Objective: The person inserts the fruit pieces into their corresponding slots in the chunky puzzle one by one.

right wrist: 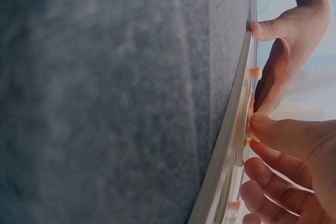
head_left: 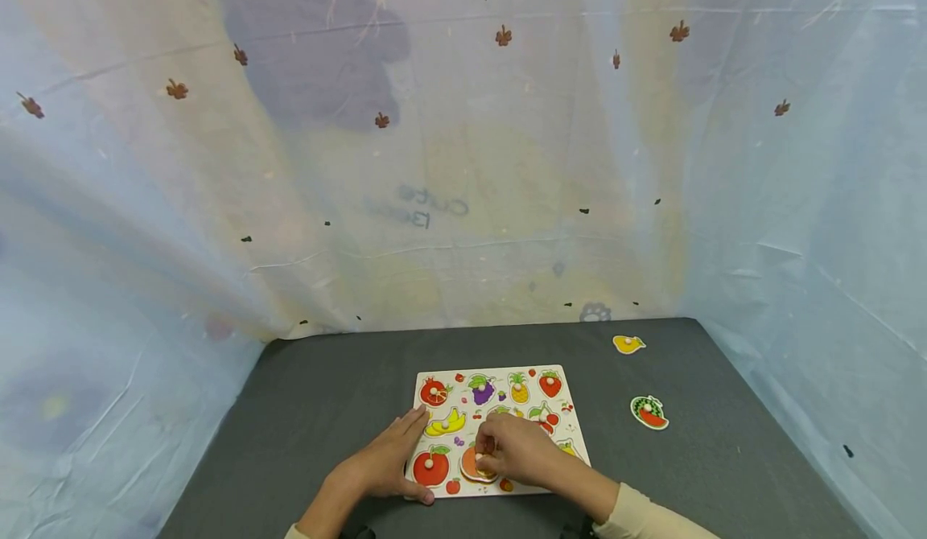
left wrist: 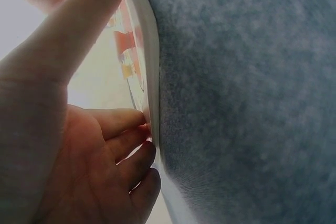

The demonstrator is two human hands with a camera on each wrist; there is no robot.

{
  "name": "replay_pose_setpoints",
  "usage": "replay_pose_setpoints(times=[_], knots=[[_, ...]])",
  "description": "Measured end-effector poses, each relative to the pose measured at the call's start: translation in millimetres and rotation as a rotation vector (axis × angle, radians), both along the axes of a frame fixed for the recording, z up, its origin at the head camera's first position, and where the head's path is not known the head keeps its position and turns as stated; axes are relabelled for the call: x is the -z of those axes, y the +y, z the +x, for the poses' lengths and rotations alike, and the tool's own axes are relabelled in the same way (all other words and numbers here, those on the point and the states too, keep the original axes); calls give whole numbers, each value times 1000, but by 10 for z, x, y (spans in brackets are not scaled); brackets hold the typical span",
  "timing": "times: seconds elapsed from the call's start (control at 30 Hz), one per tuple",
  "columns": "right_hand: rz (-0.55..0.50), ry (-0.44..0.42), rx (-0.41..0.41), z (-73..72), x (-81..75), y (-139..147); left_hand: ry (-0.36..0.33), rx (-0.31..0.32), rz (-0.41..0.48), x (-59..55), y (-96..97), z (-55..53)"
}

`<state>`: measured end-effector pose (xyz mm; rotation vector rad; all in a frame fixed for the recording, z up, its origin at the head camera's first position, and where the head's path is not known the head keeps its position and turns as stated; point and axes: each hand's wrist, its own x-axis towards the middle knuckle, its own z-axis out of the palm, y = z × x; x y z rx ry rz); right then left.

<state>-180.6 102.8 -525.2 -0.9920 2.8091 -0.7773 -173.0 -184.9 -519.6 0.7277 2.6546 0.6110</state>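
Note:
A white wooden fruit puzzle board (head_left: pixel 500 374) lies on the dark table. My left hand (head_left: pixel 387 454) rests along its left edge with fingers fairly straight and thumb at the near corner; the left wrist view shows this hand (left wrist: pixel 105 166) against the board's side. My right hand (head_left: pixel 525 449) pinches an orange fruit piece (head_left: pixel 471 465) at the board's near middle. In the right wrist view, thumb and index finger of that hand (right wrist: pixel 294 156) meet at the piece; whether it sits fully flat cannot be told. The right hand hides part of the board's centre.
Knobbed pieces in the board include a red apple (head_left: pixel 430 468), bananas (head_left: pixel 445 423), grapes (head_left: pixel 481 390) and a strawberry (head_left: pixel 550 384). Right of the board, a yellow pear piece (head_left: pixel 628 344) and a watermelon piece (head_left: pixel 648 413) lie on the grey tabletop (head_left: pixel 333 394). Patterned curtains (head_left: pixel 463 161) enclose the table.

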Motion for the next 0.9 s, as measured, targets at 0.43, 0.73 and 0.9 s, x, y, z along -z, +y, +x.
replay_pose_setpoints(times=[0.43,0.73,0.9], knots=[[30,-22,-11,24,-37,-46,0,13,13,25,-12,-14],[41,-34,-12,21,-37,-49,1,11,15,45,-19,-22],[46,-40,-11,14,-30,-50,5,15,17,42,-24,-28]])
